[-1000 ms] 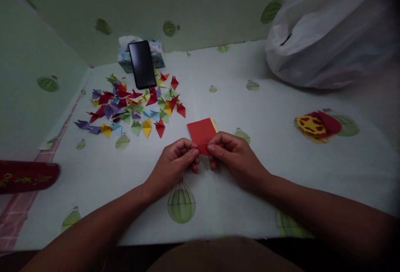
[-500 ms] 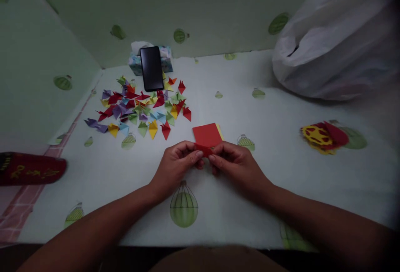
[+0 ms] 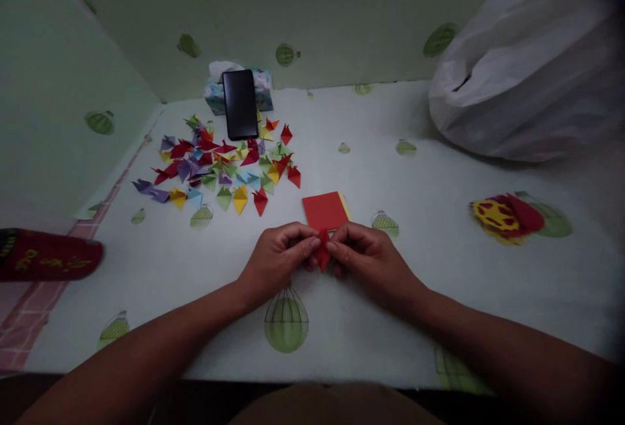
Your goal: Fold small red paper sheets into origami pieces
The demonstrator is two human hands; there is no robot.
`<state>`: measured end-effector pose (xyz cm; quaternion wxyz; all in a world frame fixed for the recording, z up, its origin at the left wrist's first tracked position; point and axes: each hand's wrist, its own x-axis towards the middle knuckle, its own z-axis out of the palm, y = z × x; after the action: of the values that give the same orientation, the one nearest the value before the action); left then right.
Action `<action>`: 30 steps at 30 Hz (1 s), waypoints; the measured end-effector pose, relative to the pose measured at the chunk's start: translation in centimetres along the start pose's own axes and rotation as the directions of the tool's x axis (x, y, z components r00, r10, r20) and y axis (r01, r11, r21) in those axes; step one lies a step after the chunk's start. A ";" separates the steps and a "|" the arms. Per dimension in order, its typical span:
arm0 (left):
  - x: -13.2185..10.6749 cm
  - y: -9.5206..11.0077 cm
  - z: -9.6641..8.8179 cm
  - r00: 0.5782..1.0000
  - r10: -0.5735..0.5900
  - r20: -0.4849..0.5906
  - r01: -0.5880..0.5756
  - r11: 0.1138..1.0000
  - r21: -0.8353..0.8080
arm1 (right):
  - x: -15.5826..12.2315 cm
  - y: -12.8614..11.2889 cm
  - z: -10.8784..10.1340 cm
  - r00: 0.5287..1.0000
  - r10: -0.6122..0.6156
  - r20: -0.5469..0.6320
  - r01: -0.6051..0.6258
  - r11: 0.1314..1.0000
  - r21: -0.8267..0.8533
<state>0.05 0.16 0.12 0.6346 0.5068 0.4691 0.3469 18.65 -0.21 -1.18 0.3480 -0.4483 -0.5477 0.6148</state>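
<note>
My left hand (image 3: 277, 259) and my right hand (image 3: 367, 257) meet over the middle of the table, both pinching a small folded red paper piece (image 3: 322, 250) between fingertips. The piece points down between my hands, partly hidden by my fingers. Just beyond it a small stack of square paper sheets (image 3: 325, 210) lies flat, red on top with a yellow edge showing. Further left, many folded paper pieces (image 3: 222, 164) in red, purple, yellow, green and blue are scattered on the white cloth.
A black phone (image 3: 240, 104) leans on a tissue box (image 3: 262, 90) at the back. A large white plastic bag (image 3: 527, 73) fills the back right. A red and yellow object (image 3: 508, 215) lies at right, a red pouch (image 3: 46, 254) at the left edge.
The red paper in my fingers has gone from a wider flat piece to a narrower, pointed shape. My hands stayed together; the view shifted slightly.
</note>
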 end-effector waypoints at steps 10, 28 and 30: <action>-0.1 -0.2 0.1 1.000 0.019 -0.012 -0.018 0.996 0.086 | 0.1 -0.1 0.3 0.998 -0.035 -0.049 0.038 0.998 0.052; 0.0 0.2 -0.1 0.997 -0.038 0.071 0.036 0.999 0.027 | -0.2 0.2 0.1 0.988 -0.148 -0.047 0.145 0.987 -0.075; 0.0 0.3 -0.1 0.999 -0.022 0.044 0.019 0.997 0.072 | -0.1 0.3 0.0 0.983 -0.178 -0.051 0.172 0.979 -0.106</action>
<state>-0.02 0.26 0.41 0.6300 0.5320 0.4719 0.3120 18.68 -0.37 -1.41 0.3940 -0.4336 -0.6047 0.5396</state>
